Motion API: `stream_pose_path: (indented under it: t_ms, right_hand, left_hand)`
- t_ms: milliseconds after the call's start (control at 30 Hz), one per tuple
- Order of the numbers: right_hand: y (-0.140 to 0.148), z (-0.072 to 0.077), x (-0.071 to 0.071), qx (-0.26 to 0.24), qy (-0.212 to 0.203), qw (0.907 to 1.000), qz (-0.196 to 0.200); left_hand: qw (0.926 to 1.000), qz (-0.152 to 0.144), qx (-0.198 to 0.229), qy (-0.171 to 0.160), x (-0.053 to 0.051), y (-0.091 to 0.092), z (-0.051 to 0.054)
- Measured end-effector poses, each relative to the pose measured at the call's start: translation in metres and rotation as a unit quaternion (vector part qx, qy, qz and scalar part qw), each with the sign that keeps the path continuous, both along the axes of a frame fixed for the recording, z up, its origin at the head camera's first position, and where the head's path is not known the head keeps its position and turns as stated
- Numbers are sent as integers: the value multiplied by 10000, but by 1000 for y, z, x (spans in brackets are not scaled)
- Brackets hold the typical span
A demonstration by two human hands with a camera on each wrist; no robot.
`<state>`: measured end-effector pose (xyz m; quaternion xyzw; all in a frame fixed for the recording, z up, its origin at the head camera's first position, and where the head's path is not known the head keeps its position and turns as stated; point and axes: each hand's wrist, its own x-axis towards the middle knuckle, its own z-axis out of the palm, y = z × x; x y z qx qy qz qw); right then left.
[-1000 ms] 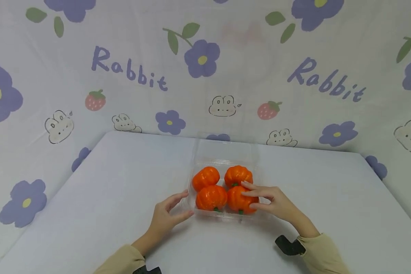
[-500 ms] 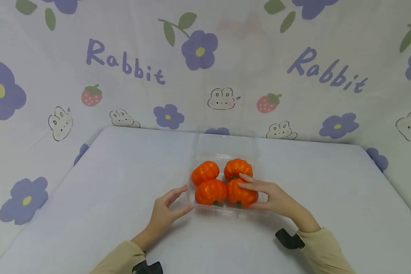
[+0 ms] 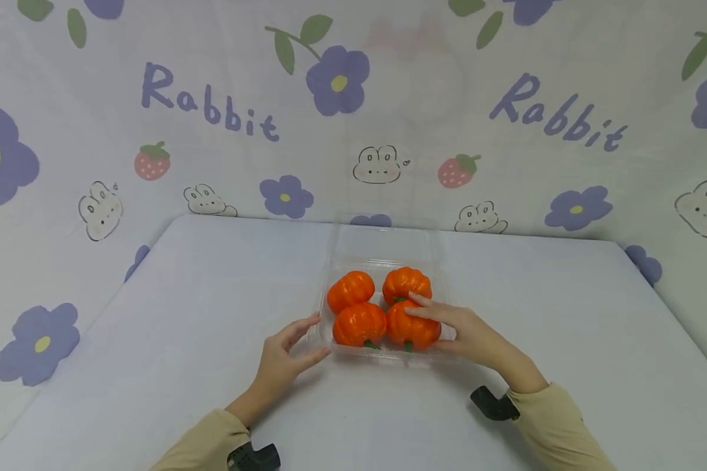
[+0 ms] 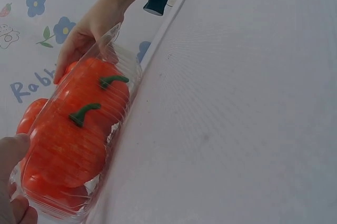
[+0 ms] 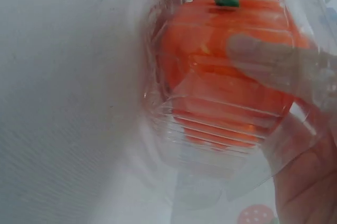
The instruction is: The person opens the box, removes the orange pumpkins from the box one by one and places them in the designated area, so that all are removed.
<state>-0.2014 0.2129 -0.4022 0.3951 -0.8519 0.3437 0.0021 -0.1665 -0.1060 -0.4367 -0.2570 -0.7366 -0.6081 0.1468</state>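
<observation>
A clear plastic box [image 3: 383,243] holds several orange pumpkins in two rows, its lid tilted up at the back. My left hand [image 3: 278,366] grips the box's front left corner, with the thumb at the front and fingers along the side. My right hand [image 3: 474,337] holds the front right pumpkin [image 3: 414,330], fingers over its top and thumb at its right side. Through the plastic in the right wrist view, the right thumb lies against that pumpkin [image 5: 210,76]. In the left wrist view, green stems face the box's front wall.
A white-covered table [image 3: 224,281] extends on both sides of the box. Behind it hangs a white cloth [image 3: 318,144] printed with purple flowers, strawberries, rabbits and lettering. Black devices [image 3: 495,403] are strapped at both wrists.
The head view has tilted, so the scene sits slightly higher in the picture. My right fingers rest slightly farther back over the pumpkin, and the thumb is more hidden. The left hand keeps its place.
</observation>
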Motion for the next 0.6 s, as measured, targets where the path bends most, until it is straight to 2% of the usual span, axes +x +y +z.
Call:
stream_pose_path:
  t_ms: [100, 167, 400, 600]
  right_hand:
    - [0, -1, 2, -137, 103, 9998, -89]
    - [1, -2, 1, -200, 140, 9996, -153]
    - [5, -2, -1, -501, 190, 9984, -176]
    - [9, -4, -2, -570, 127, 9979, -282]
  left_hand:
    - [9999, 27, -54, -127, 4, -1, 2]
    - [9998, 8, -80, -176, 3, -1, 3]
    - [9999, -10, -67, -85, 1, -3, 1]
    - [9998, 8, -44, -172, 3, -3, 1]
